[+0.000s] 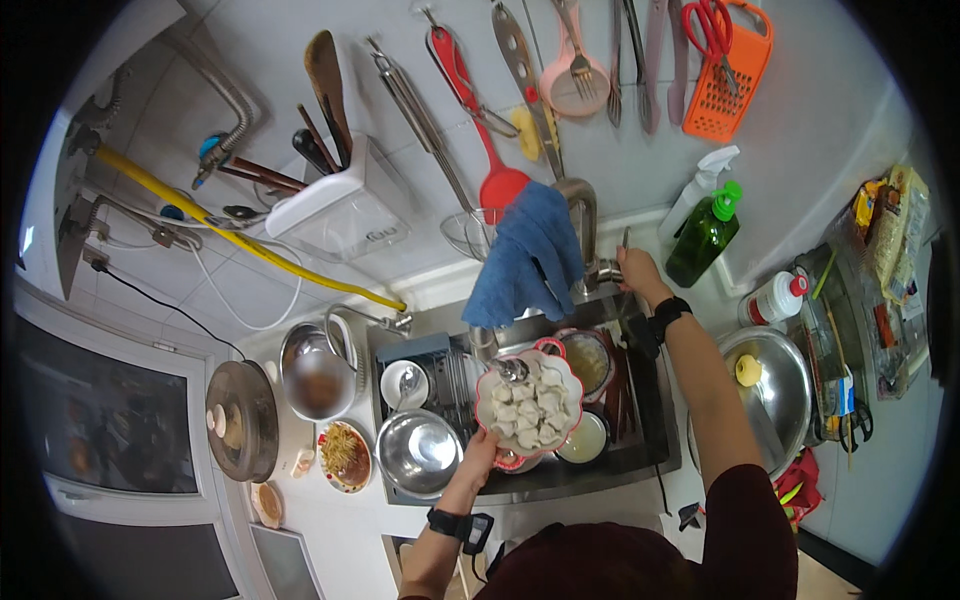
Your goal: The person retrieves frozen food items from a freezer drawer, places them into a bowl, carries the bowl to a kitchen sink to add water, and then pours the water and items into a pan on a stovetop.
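Observation:
My left hand (480,459) grips a handle of a white scalloped dish (486,405) with a red rim, held over the sink. Pale dumplings (529,409) fill the dish. Directly above them is the end of the faucet spout (511,370); whether water runs is not clear. My right hand (643,276) is closed around the lever handle (626,238) at the faucet's right side. A blue cloth (521,255) drapes over the faucet neck (581,199) and hides part of it.
Within the dark sink (652,450) stand a steel bowl (420,454), a white bowl (404,385) and a pot of cloudy liquid (589,364). Left are a rice cooker (241,421) and a plate of food (345,456). A green pump bottle (703,236) and large steel basin (787,382) stand right.

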